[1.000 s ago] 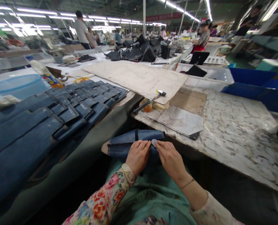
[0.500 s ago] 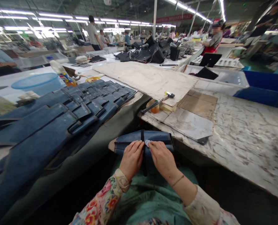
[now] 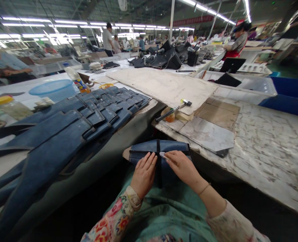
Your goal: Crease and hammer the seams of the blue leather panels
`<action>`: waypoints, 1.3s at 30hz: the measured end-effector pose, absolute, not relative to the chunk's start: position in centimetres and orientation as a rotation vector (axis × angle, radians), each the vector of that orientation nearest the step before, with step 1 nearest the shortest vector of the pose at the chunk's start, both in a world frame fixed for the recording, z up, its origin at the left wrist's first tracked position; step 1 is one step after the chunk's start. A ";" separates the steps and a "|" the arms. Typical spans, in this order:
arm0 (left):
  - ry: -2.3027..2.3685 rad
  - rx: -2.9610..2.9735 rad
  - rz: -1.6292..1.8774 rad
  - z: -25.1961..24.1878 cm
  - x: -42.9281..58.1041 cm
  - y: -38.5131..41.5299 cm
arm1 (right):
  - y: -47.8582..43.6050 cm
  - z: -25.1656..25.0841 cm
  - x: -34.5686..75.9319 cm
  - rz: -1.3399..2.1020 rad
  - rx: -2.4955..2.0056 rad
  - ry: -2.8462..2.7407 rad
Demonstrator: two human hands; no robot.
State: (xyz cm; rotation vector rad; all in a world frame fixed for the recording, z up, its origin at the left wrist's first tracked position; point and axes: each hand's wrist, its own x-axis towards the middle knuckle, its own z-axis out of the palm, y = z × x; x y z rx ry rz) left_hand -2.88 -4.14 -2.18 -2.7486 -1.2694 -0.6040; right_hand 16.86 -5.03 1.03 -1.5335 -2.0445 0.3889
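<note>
In my lap rests a blue leather-like bag piece point(image 3: 141, 148) with black strips crossing over it. My left hand point(image 3: 145, 173) lies on its near side, fingers stretched out flat close to the upright black strip point(image 3: 158, 146). My right hand point(image 3: 183, 168) is across from it, thumb and fingers pinched round a small pale tool or scrap point(image 3: 162, 154), whose tip touches where the strips cross. The fingers partly cover that pale thing, so its kind is unclear. Under the bag piece spreads a green apron point(image 3: 181, 215).
Overlapping blue pieces point(image 3: 58, 127) cover the left bench. On the right stands a marbled worktop point(image 3: 267, 144) with a hammer point(image 3: 174, 112), grey board point(image 3: 209, 132) and cream sheet point(image 3: 164, 82). Beyond are a white bin point(image 3: 262, 87) and black bags point(image 3: 161, 57). Other people work farther off.
The view has swung a little left, so everything sits farther right. My right hand has turned more sideways, its wrist outward. The bag piece stays in my lap under both hands.
</note>
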 end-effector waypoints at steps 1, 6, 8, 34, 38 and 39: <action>-1.290 -2.742 -0.609 -2.2 -2.8 -4.2 | -4.9 1.1 17.0 0.423 -1.518 -2.038; -1.505 -2.713 -0.686 -0.8 -1.8 -3.3 | -3.7 1.8 17.7 0.643 -1.458 -2.034; -1.606 -2.730 -0.670 0.1 -1.3 -2.7 | -3.0 2.3 17.9 0.717 -1.446 -2.049; -1.391 -2.877 -0.475 -0.6 -1.7 -2.1 | -3.0 3.1 15.8 0.372 -1.598 -2.302; -1.405 -2.900 -0.461 -0.1 -1.4 -1.6 | -2.5 3.2 14.9 0.260 -1.699 -2.321; -1.407 -2.901 -0.460 0.0 -1.4 -1.5 | -2.4 3.1 14.7 0.225 -1.719 -2.321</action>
